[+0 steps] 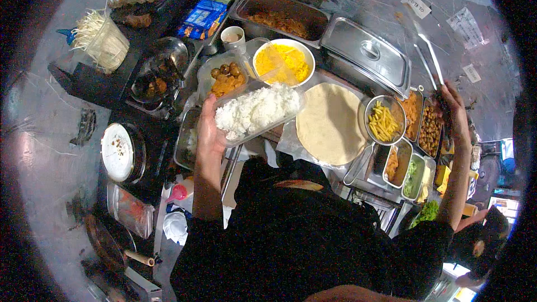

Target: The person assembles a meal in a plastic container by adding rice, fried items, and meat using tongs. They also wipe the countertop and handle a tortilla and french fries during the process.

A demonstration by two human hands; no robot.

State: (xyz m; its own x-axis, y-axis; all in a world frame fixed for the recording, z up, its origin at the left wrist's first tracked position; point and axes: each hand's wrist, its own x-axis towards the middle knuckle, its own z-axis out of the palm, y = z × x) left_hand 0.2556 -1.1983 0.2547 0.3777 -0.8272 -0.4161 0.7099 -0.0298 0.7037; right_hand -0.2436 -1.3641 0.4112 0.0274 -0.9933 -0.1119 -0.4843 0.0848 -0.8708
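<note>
My left hand (208, 126) grips one end of a clear plastic container of white rice (257, 111), tilted over the counter. Far to the right, my right hand (452, 96) is closed around the lower end of metal tongs (429, 59), which point away from me. Between my arms lies a round flatbread (330, 126) on white paper. A metal strainer of fries (384, 122) overlaps the paper's right side. Behind the rice stand a white bowl of shredded yellow cheese (288, 60) and a clear tub of brown balls and orange-brown food (226, 78).
Metal pans of toppings (429, 128) line the right, near a lidded steel pan (366, 47) and a pan of brown food (282, 22). At left are a cup of skewers (100, 39), a white-topped round plate (117, 151) and a frying pan (106, 243). Another person (481, 240) is at lower right.
</note>
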